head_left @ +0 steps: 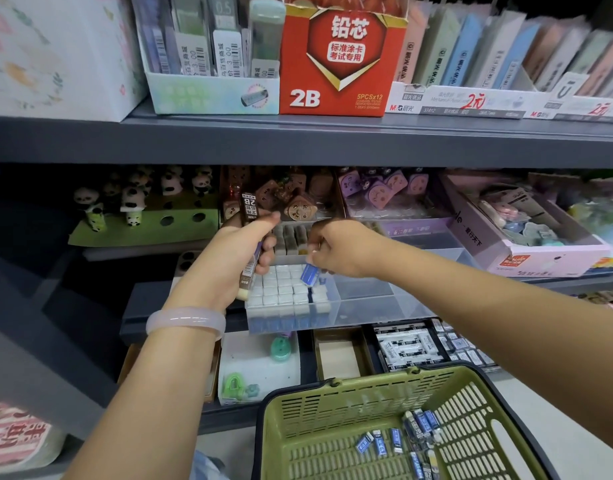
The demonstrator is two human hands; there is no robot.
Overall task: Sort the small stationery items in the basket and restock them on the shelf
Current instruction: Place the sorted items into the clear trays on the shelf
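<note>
Right hand (336,249) pinches a blue eraser (309,273), tilted, just above the clear tray (367,299) gap; left hand (242,251) grips lead tubes (249,216) alongside.

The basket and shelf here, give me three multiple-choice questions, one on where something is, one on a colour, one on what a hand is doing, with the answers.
1. Where is the blue-sleeved eraser that the right hand pinches?
A. over the clear tray of erasers
B. inside the basket
C. on the top shelf

2. What colour is the basket?
A. red
B. green
C. white

3. What is the left hand doing?
A. resting flat on the shelf
B. hanging idle
C. gripping 2B lead tubes

Answers: 1 A, it hangs just above the clear tray. 2 B, its slotted walls are olive green. 3 C, its fingers curl round the 2B lead tubes.
</note>
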